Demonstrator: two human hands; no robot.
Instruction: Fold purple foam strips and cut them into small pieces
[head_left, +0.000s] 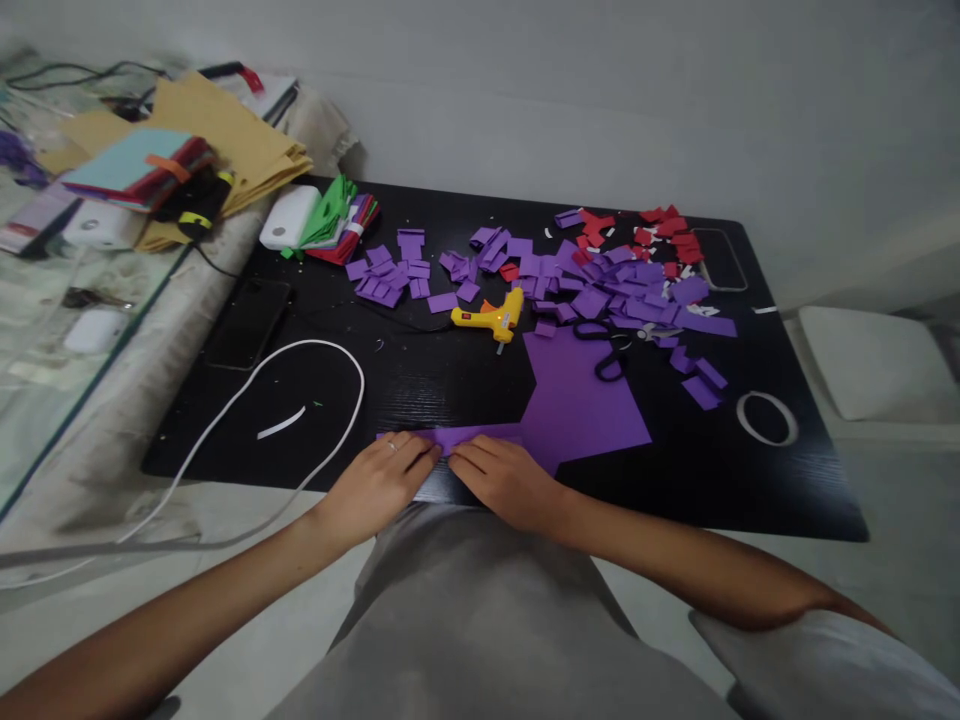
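A long narrow strip of purple paper [480, 433] lies along the front edge of the black table. My left hand [384, 475] grips its near edge, fingers bent and pressed together. Close beside it, my right hand [510, 480] pinches the same strip, the fingertips of both hands almost meeting. Whether the strip is folded under the fingers is hidden. To the right of the strip lies a larger sheet of purple paper [589, 405] with a cut-out corner. Black-handled scissors [609, 368] rest over its upper right part. A yellow glue gun [491, 316] lies beyond my hands.
Folded purple pieces [622, 285] and red scraps [679, 240] are strewn along the back of the black table [435, 380]. A tape roll [766, 418] lies at right. A phone [249, 322] and a looping white cable [358, 380] are at left. A cluttered glass table [45, 400] adjoins.
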